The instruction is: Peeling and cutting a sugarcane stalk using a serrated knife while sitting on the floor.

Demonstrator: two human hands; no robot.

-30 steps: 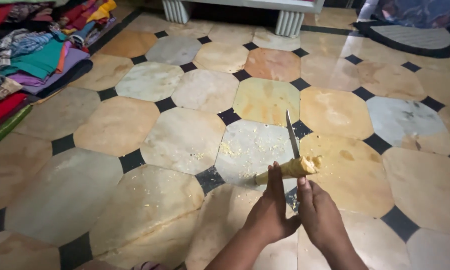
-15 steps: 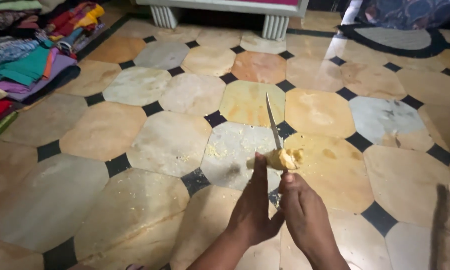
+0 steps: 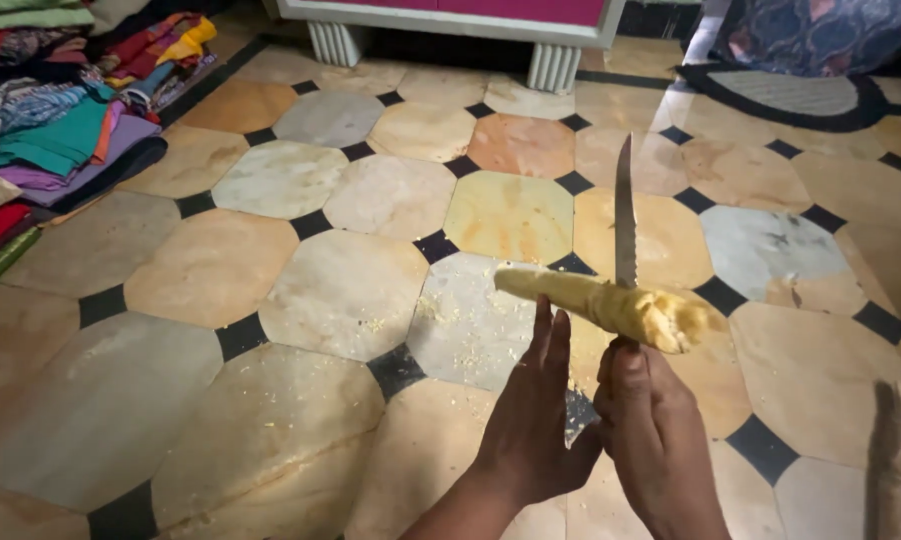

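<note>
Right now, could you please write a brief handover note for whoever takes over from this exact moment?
Left hand: fingers open, steadying the yellow cob from below.
Right hand: shut on the knife, blade upright, pressed against the cob.
The cob is held level above the tiled floor.
Done: it looks stripped; yellow bits lie scattered on the tiles.
Left: cannot tell how much remains on the hidden side.

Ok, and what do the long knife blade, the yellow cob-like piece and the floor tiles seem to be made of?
Long grey knife blade: likely steel, with a dull sheen and a fine toothed edge. Yellow tapered cob-like piece: plant matter, probably a stripped maize cob; rough, fibrous, matte surface, ragged thick end. Octagonal floor tiles: look like polished stone or marble-effect ceramic, mottled beige, grey and orange, with faint glare and small black square insets.
</note>
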